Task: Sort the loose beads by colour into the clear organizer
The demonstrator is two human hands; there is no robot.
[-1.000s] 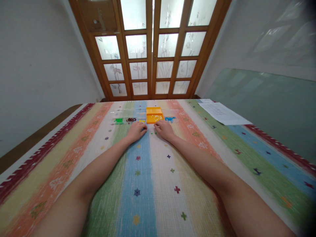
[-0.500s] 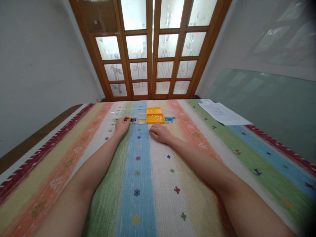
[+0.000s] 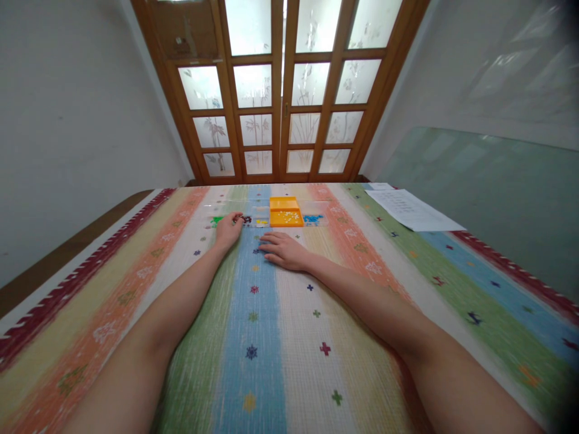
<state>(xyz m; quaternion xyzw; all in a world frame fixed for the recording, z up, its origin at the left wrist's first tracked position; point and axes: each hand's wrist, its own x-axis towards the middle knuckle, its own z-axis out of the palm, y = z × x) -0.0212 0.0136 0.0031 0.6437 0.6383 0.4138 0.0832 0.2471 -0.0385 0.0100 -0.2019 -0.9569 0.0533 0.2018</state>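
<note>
My left hand [image 3: 229,230] is at the row of clear boxes, its thumb and fingertips pinched together over the small dark brown pieces [image 3: 246,220]. Whatever sits between those fingertips is too small to make out. Small green pieces [image 3: 217,220] lie just left of this hand, and small yellow pieces [image 3: 262,222] lie to its right. My right hand [image 3: 286,251] rests palm down on the tablecloth with its fingers stretched out and apart, holding nothing. Beyond it stands an orange box [image 3: 286,203] with its lid up and small white pieces [image 3: 288,216] inside.
Small blue pieces [image 3: 312,219] lie in a clear box right of the orange one. Sheets of paper [image 3: 414,210] lie at the table's far right. A striped tablecloth [image 3: 298,361] covers the table, and wooden glazed doors [image 3: 280,144] stand behind it.
My right hand has moved left and slightly nearer to me, and its curled fingers have spread out. My left hand has shifted slightly right over the brown pieces, uncovering more green ones.
</note>
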